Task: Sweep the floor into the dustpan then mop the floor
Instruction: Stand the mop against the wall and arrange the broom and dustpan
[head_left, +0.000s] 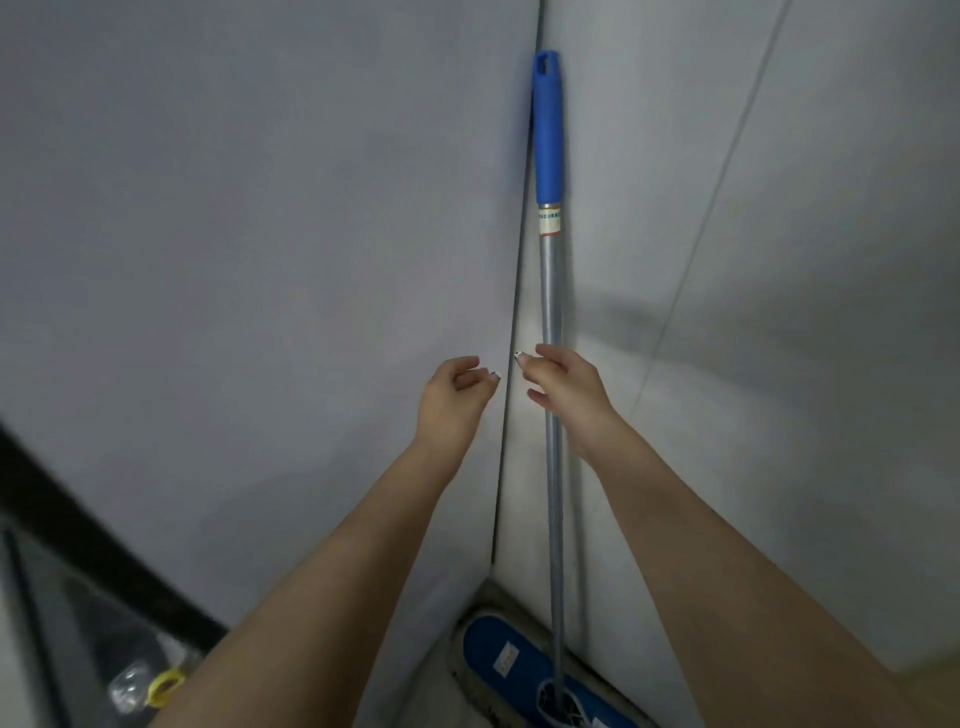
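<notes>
Walls (260, 208): grey, smooth, meet in corner.
Mop (550, 286): upright in corner; metal pole, blue grip, flat blue head at base.
R hand (566, 384): arm out, over pole mid-height, fingers curled; grip cannot tell.
L hand (452, 400): just beside R hand, fingers loosely curled, empty.

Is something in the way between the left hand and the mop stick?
No, nothing visible. The left hand is just left of the mop pole, with only bare wall behind the gap.
</notes>
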